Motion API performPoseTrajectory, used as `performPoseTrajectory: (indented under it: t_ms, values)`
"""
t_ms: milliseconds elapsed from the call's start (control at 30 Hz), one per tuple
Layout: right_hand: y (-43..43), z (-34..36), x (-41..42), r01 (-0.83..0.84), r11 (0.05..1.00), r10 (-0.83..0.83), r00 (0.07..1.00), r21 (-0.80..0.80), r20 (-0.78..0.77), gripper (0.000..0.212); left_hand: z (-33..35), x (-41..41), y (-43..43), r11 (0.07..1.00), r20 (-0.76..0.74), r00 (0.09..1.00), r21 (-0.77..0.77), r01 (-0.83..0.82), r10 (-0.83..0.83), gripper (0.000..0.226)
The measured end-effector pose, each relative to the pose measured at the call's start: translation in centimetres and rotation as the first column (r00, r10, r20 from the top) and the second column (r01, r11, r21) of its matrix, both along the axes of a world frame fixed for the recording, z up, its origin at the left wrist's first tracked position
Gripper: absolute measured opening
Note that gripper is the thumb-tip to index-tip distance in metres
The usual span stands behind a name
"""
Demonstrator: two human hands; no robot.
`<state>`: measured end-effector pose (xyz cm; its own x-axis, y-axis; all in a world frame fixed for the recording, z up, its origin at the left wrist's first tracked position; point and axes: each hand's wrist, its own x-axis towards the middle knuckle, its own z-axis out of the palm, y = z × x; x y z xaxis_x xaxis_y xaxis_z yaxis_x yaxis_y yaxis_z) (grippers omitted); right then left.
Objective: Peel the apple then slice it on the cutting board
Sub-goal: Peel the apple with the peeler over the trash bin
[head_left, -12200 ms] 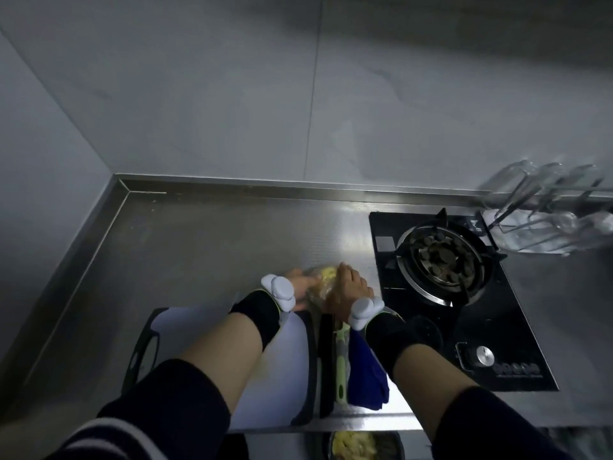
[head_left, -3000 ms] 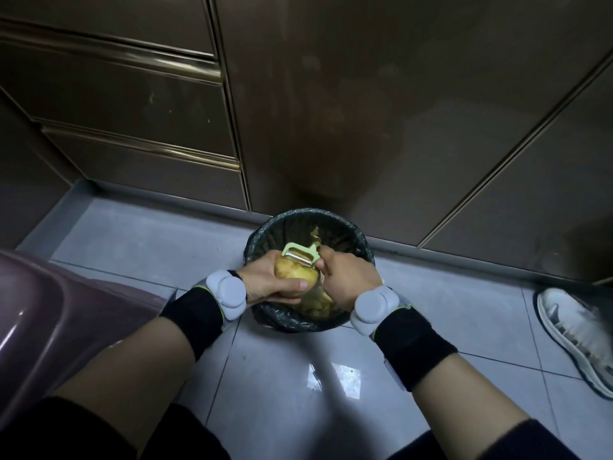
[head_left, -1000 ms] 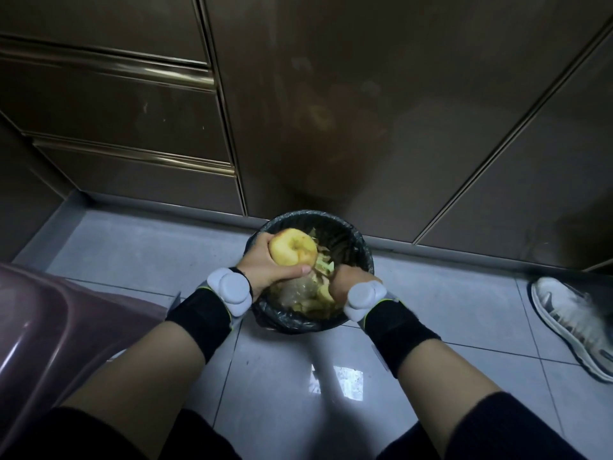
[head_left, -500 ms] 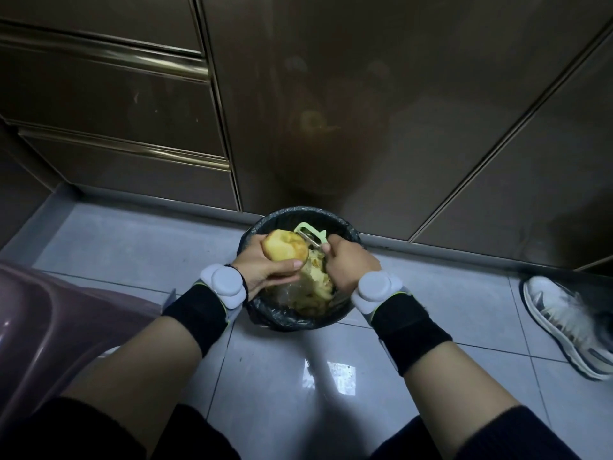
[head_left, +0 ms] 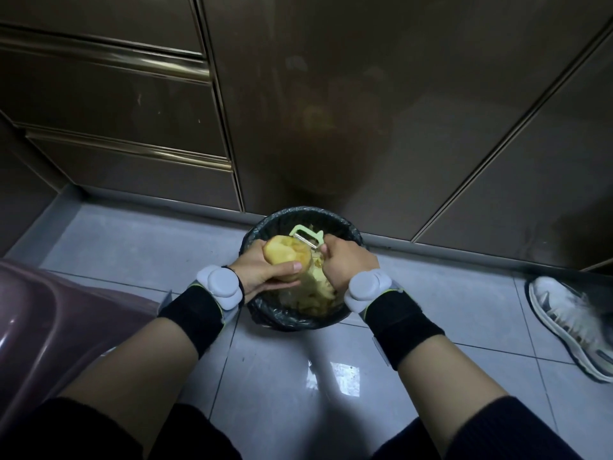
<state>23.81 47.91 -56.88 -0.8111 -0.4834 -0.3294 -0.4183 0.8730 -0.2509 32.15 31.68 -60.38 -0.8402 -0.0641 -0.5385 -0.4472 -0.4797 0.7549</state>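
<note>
Dark knit sleeves (head_left: 497,429) cover both upper forearms at the near edge of the view. Each wrist carries a black fabric wristband (head_left: 403,323) with a smooth grey, rounded plastic module (head_left: 365,288) mounted on it.

The left hand (head_left: 258,272) grasps the apple (head_left: 287,257), with the fingers curled under it and the thumb laid across its near side. The apple is round, and its upper face shows uneven, moist yellow flesh with the skin cut away. It is held in the air over the near-left part of the bin (head_left: 331,216).

The right hand (head_left: 348,260) is clenched around the handle of the peeler (head_left: 308,235). The peeler is pale green plastic with a Y-shaped head and a bright metal blade. The blade lies against the far right edge of the apple.

The bin is round and lined with a crinkled black plastic bag. It contains a heap of pale yellow peelings (head_left: 315,293).

The floor (head_left: 265,376) is glossy grey tile with thin dark joints. A curved, glossy maroon object (head_left: 39,327) lies at the left. A white laced shoe (head_left: 574,323) stands at the right, well apart from the bin.

Behind the bin stand dark brown cabinet doors (head_left: 365,94). To the left are drawers (head_left: 109,94) with brushed metal strip handles.
</note>
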Motion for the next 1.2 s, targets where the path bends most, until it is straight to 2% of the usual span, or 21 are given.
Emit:
performPoseTrajectory:
  t_ms: [100, 167, 233, 333, 400, 533, 633, 733, 1000, 1100, 1200]
  values:
    - [1.2, -2.0, -0.3, 0.016, 0.982, -0.041, 0.991, 0.188, 0.131, 0.029, 0.9, -0.2, 0.3, 0.992, -0.077, 0.997, 0.123, 0.024, -0.014, 0.088]
    - [1.3, -2.7, -0.5, 0.045, 0.980, -0.075, 0.986, 0.196, 0.149, 0.031, 1.2, -0.4, 0.5, 0.984, -0.090, 0.994, 0.172, -0.045, 0.061, 0.081]
    - [1.0, -2.6, -0.7, 0.091, 0.980, -0.109, 0.990, 0.177, 0.091, 0.030, 0.9, -0.3, 0.7, 0.988, -0.082, 0.992, 0.128, -0.084, 0.095, 0.078]
    - [0.4, -2.1, -0.4, 0.105, 0.978, -0.115, 0.992, 0.179, 0.043, 0.029, 0.2, 0.2, 0.8, 0.995, -0.049, 0.994, -0.019, -0.095, 0.094, 0.071]
    - [0.4, -1.9, -0.3, 0.113, 0.985, -0.121, 0.991, 0.129, 0.051, 0.024, -0.2, 0.2, 0.6, 0.993, -0.032, 0.994, -0.047, -0.107, 0.106, 0.074]
    - [0.7, -1.5, -0.8, 0.112, 0.990, -0.103, 0.989, -0.085, 0.103, 0.024, -0.2, 0.1, 0.3, 0.988, 0.000, 0.989, 0.051, -0.146, 0.147, 0.080]
    - [0.4, -1.3, -0.4, 0.107, 0.972, -0.071, 0.983, -0.211, 0.170, 0.030, 0.2, -0.2, 0.7, 0.973, 0.022, 0.983, 0.142, -0.182, 0.181, 0.067]
    - [0.3, -1.0, -0.1, 0.062, 0.973, -0.033, 0.991, -0.223, 0.131, 0.025, 0.2, -0.6, 1.2, 0.980, 0.048, 0.985, 0.102, -0.172, 0.168, 0.048]
    - [0.0, -0.2, 0.6, -0.063, 0.986, 0.067, 0.998, -0.156, 0.019, 0.021, -0.4, -0.9, 1.5, 0.983, 0.061, 0.983, -0.056, -0.172, 0.176, 0.036]
    - [-0.3, 0.1, 1.2, -0.074, 0.993, 0.071, 0.997, -0.090, -0.036, 0.024, -0.7, -1.2, 1.4, 0.985, 0.058, 0.984, -0.053, -0.166, 0.169, 0.045]
    - [-0.9, 0.1, 1.3, -0.012, 0.999, 0.008, 0.997, -0.052, -0.073, 0.022, -0.8, -1.2, 1.3, 0.987, 0.063, 0.986, -0.052, -0.150, 0.154, 0.056]
